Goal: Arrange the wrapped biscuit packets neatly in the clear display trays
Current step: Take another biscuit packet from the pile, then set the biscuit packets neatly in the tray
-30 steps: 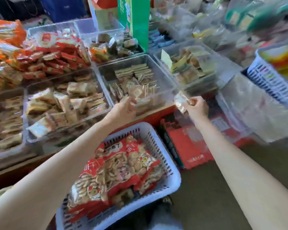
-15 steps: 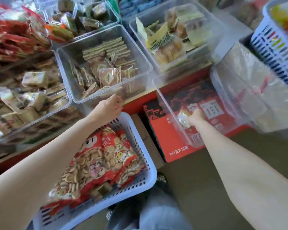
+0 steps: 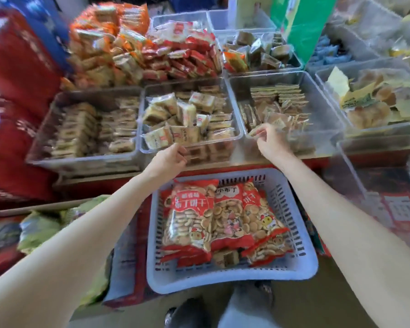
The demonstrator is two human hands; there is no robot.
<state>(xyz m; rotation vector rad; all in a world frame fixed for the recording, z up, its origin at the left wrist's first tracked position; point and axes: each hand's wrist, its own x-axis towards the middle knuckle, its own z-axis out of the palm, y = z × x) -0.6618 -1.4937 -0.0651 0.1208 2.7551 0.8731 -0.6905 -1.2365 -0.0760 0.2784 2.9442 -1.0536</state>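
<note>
Filling the clear plastic display tray (image 3: 322, 95) at centre right, small flat biscuit packets in clear wrappers (image 3: 277, 107) stand partly in neat rows, partly loose. The right hand (image 3: 269, 140) reaches over the tray's front rim, fingers curled and pinching one thin packet (image 3: 255, 131). The left hand (image 3: 169, 158) curls its fingers on the front rim of the neighbouring clear tray of pale square packets (image 3: 189, 145). Half a second earlier the right hand was down in an empty clear tub, and the left hand was at the biscuit tray's rim.
</note>
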